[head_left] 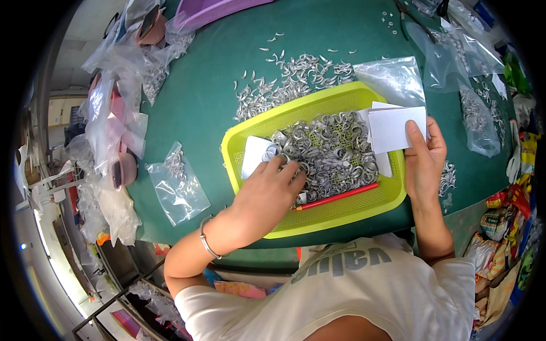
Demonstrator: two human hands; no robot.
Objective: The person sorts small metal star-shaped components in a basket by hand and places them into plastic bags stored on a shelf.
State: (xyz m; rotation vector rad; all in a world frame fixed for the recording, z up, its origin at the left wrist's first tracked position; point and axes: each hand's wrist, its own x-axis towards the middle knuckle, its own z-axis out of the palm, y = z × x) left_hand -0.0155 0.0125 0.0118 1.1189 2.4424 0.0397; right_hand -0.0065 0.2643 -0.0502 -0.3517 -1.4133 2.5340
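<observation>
A yellow-green plastic basket [318, 223] stands in front of me, filled with many silver-grey metal rings [335, 139]. My left hand [264, 199] reaches over its left side, fingers bent down among the rings; what the fingertips pinch, if anything, is hidden. Beside those fingers, a white card [253, 153] leans in the basket with a few rings on it. My right hand [425, 165] is closed on a small stack of white cards [392, 128] above the basket's right rim, thumb on top. A red pencil [338, 197] lies along the basket's near side.
Loose small curved metal pieces [296, 79] spread over the green table [210, 85] behind the basket. A clear bag [177, 184] with metal pieces lies left; an empty-looking clear bag [392, 79] lies back right. More filled bags [478, 119] sit right. A purple tray [213, 10] stands far back.
</observation>
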